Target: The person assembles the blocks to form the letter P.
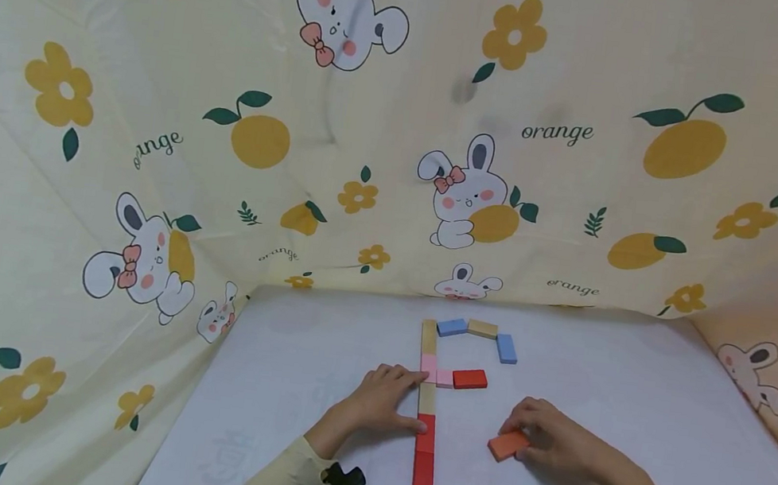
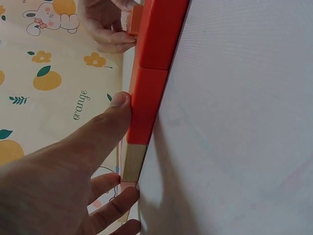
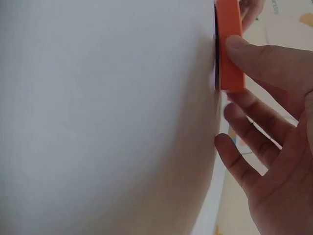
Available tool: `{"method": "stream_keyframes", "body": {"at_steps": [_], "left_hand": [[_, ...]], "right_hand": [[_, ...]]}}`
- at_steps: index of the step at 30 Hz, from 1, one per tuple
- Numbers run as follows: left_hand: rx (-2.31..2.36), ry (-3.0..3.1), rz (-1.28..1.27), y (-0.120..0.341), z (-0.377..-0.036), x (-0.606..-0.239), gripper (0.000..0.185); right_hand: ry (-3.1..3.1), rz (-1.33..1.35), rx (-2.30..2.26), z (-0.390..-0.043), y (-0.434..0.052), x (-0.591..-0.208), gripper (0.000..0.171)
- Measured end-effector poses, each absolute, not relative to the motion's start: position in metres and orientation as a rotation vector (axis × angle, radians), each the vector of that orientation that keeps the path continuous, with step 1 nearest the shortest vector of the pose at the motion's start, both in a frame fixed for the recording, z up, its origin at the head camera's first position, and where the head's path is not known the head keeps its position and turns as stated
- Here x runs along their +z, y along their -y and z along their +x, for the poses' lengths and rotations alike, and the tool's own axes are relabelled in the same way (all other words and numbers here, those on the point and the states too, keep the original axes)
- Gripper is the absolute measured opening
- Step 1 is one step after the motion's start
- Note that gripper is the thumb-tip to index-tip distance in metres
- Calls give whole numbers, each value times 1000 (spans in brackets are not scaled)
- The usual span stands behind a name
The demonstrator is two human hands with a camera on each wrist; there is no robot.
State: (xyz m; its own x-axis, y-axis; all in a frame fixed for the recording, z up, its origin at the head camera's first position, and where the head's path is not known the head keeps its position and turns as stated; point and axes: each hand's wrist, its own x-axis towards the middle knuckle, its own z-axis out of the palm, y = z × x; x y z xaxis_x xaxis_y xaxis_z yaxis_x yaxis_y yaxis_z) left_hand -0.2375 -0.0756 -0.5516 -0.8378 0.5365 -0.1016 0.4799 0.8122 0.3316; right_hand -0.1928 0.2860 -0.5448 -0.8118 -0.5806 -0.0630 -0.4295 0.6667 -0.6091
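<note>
On the white tabletop, my left hand (image 1: 378,398) lies against a column of flat blocks. Its thumb touches a red block (image 2: 149,100) and the fingertips reach a pink block (image 1: 428,363) farther up. Below that pink block come a tan block (image 1: 426,399) and another red block (image 1: 423,474) at the near end. My right hand (image 1: 557,439) pinches an orange block (image 1: 505,447) between thumb and fingers, right of the column. In the right wrist view, the thumb presses on the orange block's (image 3: 230,63) side, low over the table.
From the column's far tan block (image 1: 429,337), blue (image 1: 452,327), tan (image 1: 482,329) and blue (image 1: 506,349) blocks curve rightward. A small pink block (image 1: 444,378) and a red block (image 1: 470,379) branch right from the middle. Patterned cloth (image 1: 387,130) hangs behind.
</note>
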Motion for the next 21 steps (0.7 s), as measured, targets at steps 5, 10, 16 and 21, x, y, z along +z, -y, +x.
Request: {"method": "stream_keyframes", "body": {"at_steps": [5, 10, 16, 21], "left_hand": [[445, -2806, 798, 76, -237, -552, 93], [436, -2807, 797, 76, -236, -551, 93], [432, -2810, 800, 76, -236, -550, 93], [430, -2810, 801, 76, -237, -553, 93]], "right_hand": [[-2717, -795, -865, -198, -289, -543, 31], [-2774, -813, -882, -208, -293, -543, 31], [-2826, -860, -876, -224, -297, -545, 32], [-2850, -842, -873, -237, -299, -545, 34]]}}
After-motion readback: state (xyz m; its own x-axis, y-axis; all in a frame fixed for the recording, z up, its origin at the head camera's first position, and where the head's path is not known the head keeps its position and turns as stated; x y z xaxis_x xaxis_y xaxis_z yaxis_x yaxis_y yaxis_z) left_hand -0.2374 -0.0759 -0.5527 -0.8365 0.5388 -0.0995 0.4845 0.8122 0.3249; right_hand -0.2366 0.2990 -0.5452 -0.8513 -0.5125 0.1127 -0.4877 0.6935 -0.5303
